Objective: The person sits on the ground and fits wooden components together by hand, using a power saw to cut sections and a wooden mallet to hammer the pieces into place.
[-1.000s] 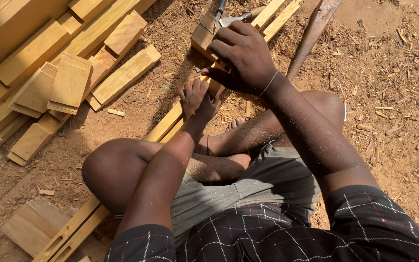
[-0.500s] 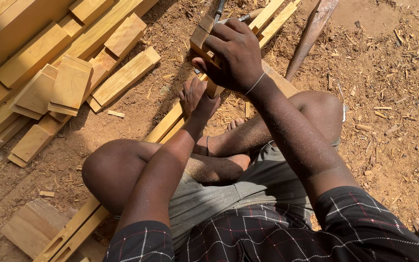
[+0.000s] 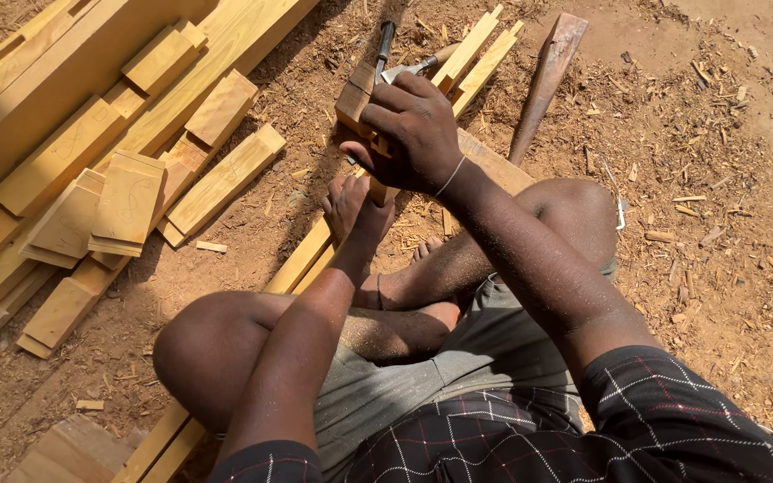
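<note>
I sit cross-legged on sawdust-covered ground. My right hand [image 3: 413, 134] is closed around a short yellow wooden block [image 3: 355, 97] that stands on a long wooden slat [image 3: 301, 259] in front of my legs. My left hand [image 3: 355, 210] lies just below it with its fingers spread against the slat and the foot of the block; whether it grips anything is hidden by the right hand. Just beyond the block lie a claw hammer [image 3: 409, 69] and a dark-handled chisel [image 3: 385, 43].
A pile of planks and cut wooden blocks [image 3: 127, 197] fills the left side. Two thin slats [image 3: 480, 49] and a dark board [image 3: 547, 76] lie ahead. Wood chips [image 3: 700, 206] litter the dirt on the right. More offcuts [image 3: 69, 452] sit near my left knee.
My right hand and the block have shifted slightly left and nearer. My left hand stays under it with its fingers lowered onto the slat.
</note>
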